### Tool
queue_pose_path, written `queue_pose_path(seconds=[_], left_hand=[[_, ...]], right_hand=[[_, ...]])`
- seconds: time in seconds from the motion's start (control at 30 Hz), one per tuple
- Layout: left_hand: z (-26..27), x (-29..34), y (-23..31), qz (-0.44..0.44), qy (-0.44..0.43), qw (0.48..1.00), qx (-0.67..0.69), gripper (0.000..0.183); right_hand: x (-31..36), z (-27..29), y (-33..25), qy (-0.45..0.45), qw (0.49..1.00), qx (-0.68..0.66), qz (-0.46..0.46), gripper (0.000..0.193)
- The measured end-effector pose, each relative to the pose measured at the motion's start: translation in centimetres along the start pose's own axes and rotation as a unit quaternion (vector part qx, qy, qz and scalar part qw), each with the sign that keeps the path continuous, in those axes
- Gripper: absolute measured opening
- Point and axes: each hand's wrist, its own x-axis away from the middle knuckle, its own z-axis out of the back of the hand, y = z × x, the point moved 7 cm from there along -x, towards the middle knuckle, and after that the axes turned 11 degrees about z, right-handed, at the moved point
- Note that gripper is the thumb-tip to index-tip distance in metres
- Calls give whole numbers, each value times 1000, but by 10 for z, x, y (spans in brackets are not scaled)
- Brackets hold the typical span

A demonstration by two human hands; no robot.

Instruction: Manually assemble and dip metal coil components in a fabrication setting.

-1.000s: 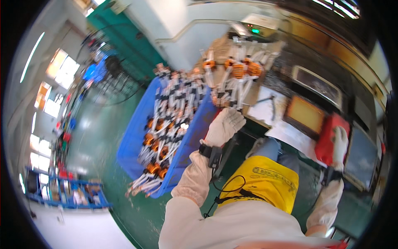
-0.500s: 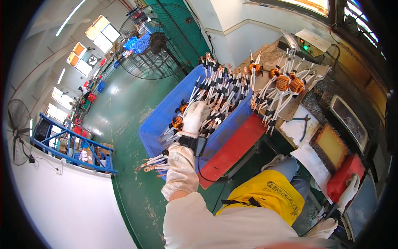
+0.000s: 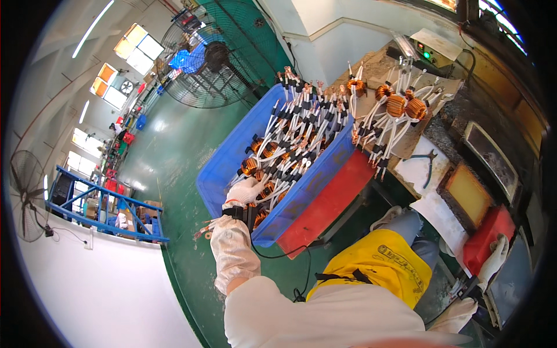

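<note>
My left hand [image 3: 246,190], in a white glove with a black strap at the wrist, is at the near left corner of a blue plastic bin [image 3: 210,171]. Its fingers look curled down among wound copper coils [image 3: 249,167]; whatever they grip is hidden. White leads [image 3: 301,119] with black sleeves and bare copper ends fill the bin. My right hand [image 3: 492,265], also in white, lies against a red block-shaped thing [image 3: 488,239] at the lower right. Its fingers do not show clearly.
More coils [image 3: 397,106] with white leads lie on a brown board right of the bin. Pliers [image 3: 429,167] and a framed yellowish pan [image 3: 465,196] sit nearer. A red panel [image 3: 328,203] runs beside the bin. A large fan [image 3: 217,56] stands behind; a black cable [image 3: 300,290] hangs below.
My left hand has moved from the leads in the bin toward its near left corner, showing more coils. My right hand stays by the red thing. The view has shifted slightly.
</note>
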Motion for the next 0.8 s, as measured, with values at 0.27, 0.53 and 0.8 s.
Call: queue_pose_path(seconds=[0.27,0.53,0.8], left_hand=[[25,56,120,-242,45,962,120,42],[-4,85,183,-383,5,911,153,37],[-12,91,170,-352,-11,924,153,38]], right_hand=[[3,-7,-4,-10,1000,-2,10,22],[6,-11,-9,-14,1000,-5,25,20],[8,-16,-17,-32,999,0,18,21]])
